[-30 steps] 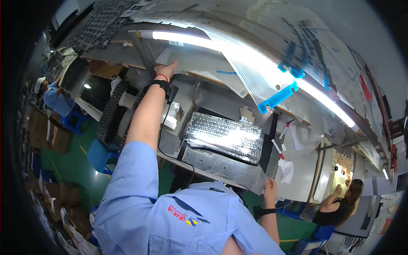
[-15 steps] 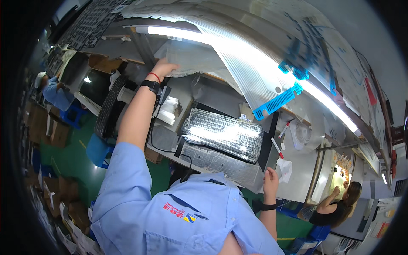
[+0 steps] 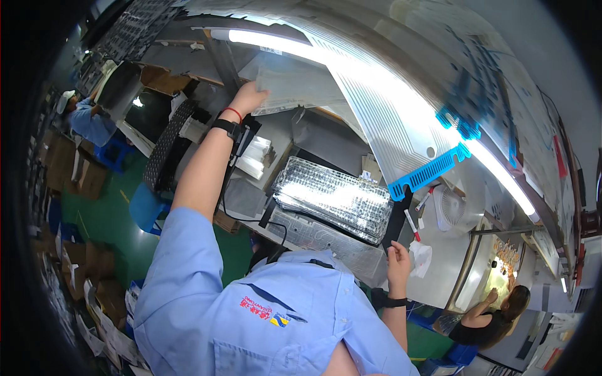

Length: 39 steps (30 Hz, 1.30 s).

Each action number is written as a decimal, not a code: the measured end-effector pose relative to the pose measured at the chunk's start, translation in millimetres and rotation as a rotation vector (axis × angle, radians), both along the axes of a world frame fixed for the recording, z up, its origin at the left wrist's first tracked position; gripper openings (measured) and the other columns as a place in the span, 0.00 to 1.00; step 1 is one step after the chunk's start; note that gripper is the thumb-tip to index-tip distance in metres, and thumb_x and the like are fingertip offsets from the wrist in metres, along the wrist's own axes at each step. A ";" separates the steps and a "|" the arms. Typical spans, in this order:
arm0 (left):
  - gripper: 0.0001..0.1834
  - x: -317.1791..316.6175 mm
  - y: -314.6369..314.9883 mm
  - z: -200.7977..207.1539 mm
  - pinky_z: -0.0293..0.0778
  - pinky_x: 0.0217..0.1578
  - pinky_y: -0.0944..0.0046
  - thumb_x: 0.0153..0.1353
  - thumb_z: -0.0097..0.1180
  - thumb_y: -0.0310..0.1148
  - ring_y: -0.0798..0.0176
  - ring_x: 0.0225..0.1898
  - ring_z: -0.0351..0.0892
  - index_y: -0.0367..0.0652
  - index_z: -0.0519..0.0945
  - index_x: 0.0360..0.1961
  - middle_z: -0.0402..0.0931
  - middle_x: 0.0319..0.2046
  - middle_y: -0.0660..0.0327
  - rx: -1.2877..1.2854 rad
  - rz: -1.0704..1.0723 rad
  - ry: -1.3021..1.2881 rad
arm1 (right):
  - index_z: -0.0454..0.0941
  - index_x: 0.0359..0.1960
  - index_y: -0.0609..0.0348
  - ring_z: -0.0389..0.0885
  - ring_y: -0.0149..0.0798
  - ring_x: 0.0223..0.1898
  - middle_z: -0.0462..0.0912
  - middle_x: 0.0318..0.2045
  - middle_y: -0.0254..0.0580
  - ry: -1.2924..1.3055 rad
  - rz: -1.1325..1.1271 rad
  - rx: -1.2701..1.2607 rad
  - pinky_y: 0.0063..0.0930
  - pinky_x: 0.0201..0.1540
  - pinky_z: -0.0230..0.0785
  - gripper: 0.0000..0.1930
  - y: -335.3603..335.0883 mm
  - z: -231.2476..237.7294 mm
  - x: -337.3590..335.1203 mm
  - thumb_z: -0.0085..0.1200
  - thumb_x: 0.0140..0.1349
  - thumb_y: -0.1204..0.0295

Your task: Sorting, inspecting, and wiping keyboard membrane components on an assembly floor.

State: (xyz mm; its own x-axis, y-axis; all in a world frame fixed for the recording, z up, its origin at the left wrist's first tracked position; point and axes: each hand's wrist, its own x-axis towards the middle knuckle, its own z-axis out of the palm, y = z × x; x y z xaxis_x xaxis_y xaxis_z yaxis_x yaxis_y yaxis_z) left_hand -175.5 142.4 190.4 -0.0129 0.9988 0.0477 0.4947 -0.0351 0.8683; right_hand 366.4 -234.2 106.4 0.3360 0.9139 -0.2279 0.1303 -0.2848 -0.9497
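My left hand (image 3: 249, 98) is stretched far forward and up to the left, its fingers closed on the corner of a translucent plastic sheet (image 3: 298, 91) beneath the lamp. Low on the right, my right hand (image 3: 398, 268) hovers by the front edge of the bench. Its fingers are loosely bent and partly apart, and nothing shows in them. Between the two hands lies a stack of shiny, clear-covered keyboard-like panels (image 3: 335, 197). A flat grey translucent sheet (image 3: 326, 241) lies in front of that stack, along the bench edge.
A bright tube lamp (image 3: 273, 47) crosses overhead. From it hangs a striped clear film with a blue comb-like edge (image 3: 429, 172). To the right are a marker (image 3: 412, 224), crumpled tissue (image 3: 421, 258) and a white fan (image 3: 448, 207). Other people sit at far left and right.
The whole view has shifted a little, so the bench and lamp appear further right. My left hand stays at the sheet's corner; my right hand remains by the bench edge.
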 end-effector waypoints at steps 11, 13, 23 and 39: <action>0.19 -42.7 3.9 -27.0 0.77 0.45 0.62 0.64 0.60 0.29 0.57 0.40 0.85 0.38 0.80 0.56 0.84 0.41 0.49 0.261 0.214 -0.124 | 0.79 0.54 0.63 0.71 0.20 0.31 0.77 0.32 0.25 0.046 0.034 0.007 0.14 0.35 0.64 0.13 7.6 -0.3 -7.0 0.57 0.70 0.73; 0.21 -53.1 1.1 -27.7 0.76 0.45 0.64 0.64 0.61 0.30 0.59 0.40 0.84 0.42 0.78 0.59 0.84 0.40 0.50 0.365 0.201 0.265 | 0.79 0.54 0.63 0.72 0.20 0.31 0.77 0.32 0.26 0.023 0.037 0.007 0.15 0.36 0.65 0.13 10.1 -3.0 -5.6 0.57 0.70 0.73; 0.29 -43.4 -23.8 -4.3 0.77 0.41 0.67 0.64 0.67 0.39 0.68 0.43 0.79 0.30 0.75 0.59 0.82 0.47 0.55 0.072 0.341 -0.120 | 0.79 0.54 0.64 0.73 0.20 0.32 0.79 0.34 0.28 0.004 0.096 0.009 0.15 0.37 0.67 0.14 17.7 -9.5 -6.0 0.57 0.70 0.73; 0.15 -25.0 -37.6 12.1 0.75 0.46 0.66 0.70 0.57 0.32 0.68 0.48 0.79 0.42 0.76 0.55 0.81 0.50 0.62 -0.076 0.233 -0.554 | 0.78 0.54 0.64 0.73 0.22 0.34 0.79 0.35 0.28 -0.007 0.102 0.018 0.16 0.38 0.67 0.14 11.3 -16.2 -9.1 0.57 0.70 0.73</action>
